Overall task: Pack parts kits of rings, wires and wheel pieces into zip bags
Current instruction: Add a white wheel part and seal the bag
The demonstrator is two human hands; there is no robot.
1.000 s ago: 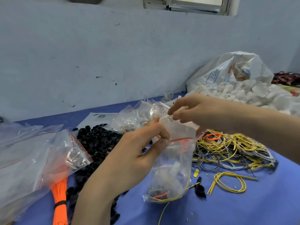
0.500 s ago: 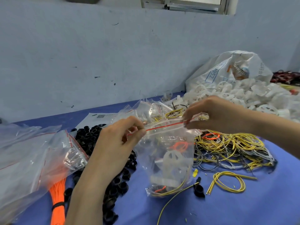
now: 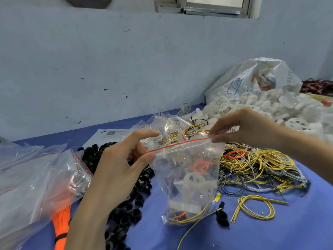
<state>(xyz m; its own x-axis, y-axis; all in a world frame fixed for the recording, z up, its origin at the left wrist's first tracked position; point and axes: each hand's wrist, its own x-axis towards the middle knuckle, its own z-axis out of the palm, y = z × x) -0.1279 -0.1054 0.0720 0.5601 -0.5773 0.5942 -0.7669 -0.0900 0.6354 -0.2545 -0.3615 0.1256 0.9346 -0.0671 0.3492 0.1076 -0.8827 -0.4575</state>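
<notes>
a clear zip bag (image 3: 189,177) hangs above the blue table (image 3: 270,231), held by its red-striped top edge between both hands. the right hand (image 3: 241,129) pinches the right end of the strip between thumb and fingertips, and the left hand (image 3: 119,168) grips the left end with the thumb, its forefinger stretched out above the strip and not touching it. inside the bag sit a white wheel piece (image 3: 194,181), a loop of orange wire (image 3: 201,165) and yellow wire along the bottom, one strand of which trails out over the table. under and behind the left hand lies a heap of black rings (image 3: 133,201), partly hidden by the wrist. just left of it a stack of empty clear bags (image 3: 32,177) covers the near end of an orange wire bundle (image 3: 61,228) tied with a black band. behind the held bag is a pile of filled small bags (image 3: 169,127), resting on a printed sheet (image 3: 108,134). to the right spreads a tangle of yellow, black and white wires (image 3: 255,168), with a separate yellow coil (image 3: 255,206) nearer the camera and a loose black piece (image 3: 222,216) beside the bag's lower corner. at the far right a white sack (image 3: 261,78) spills white wheel parts (image 3: 281,109) against the grey wall (image 3: 108,60).
</notes>
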